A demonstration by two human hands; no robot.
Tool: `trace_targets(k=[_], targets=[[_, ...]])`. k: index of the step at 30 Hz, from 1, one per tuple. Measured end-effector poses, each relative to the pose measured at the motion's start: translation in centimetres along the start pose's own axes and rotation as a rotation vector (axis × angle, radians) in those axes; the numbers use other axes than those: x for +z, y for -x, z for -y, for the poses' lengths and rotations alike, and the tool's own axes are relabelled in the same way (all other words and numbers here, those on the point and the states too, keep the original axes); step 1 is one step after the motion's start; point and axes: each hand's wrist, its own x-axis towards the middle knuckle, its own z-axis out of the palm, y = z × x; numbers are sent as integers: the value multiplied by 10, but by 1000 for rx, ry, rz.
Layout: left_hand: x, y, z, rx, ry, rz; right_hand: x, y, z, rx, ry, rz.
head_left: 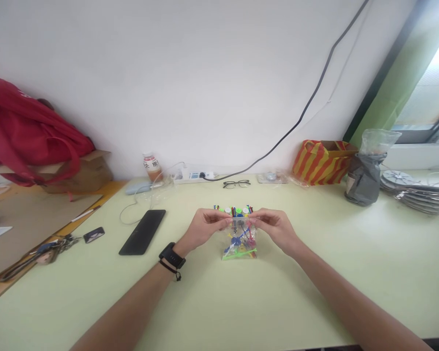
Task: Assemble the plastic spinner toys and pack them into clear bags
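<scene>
A clear plastic bag [239,249] hangs between my two hands over the pale green table, with small blue, green, pink and yellow plastic pieces inside. My left hand [209,225] pinches the top left corner of the bag between thumb and fingers; a black watch sits on that wrist. At the top right corner, my right hand [274,228] grips the bag in the same way. Just behind the bag lies a group of small colourful pieces [238,210], partly hidden by the bag and my fingertips.
A black phone-like slab [142,232] and keys [60,243] lie to the left. Eyeglasses [236,184], a power strip [193,175] and a bottle [152,167] stand along the wall. At the right are a striped bag [322,163], a grey bag [365,180] and stacked discs [417,192].
</scene>
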Motion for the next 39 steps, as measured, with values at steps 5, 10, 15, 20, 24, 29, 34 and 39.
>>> trace_targets(k=[5,10,15,20,24,29,34,39], targets=[[-3,1,-2,-21,-10,0,-4,0,0,-55,38,11],[-2,2,-4,-1,-20,-7,-4,1,3,-108,127,39],[3,3,1,26,14,-16,-2,0,2,-135,209,23],[2,0,5,94,-155,7,-2,-1,0,-151,429,10],[0,-1,8,107,-258,7,-4,-1,2,-182,516,22],[2,1,5,109,-266,12,-5,-1,3,-123,464,73],[9,3,-2,121,-218,51,-1,1,5,-71,378,72],[6,3,-2,123,-303,51,1,2,6,-92,343,62]])
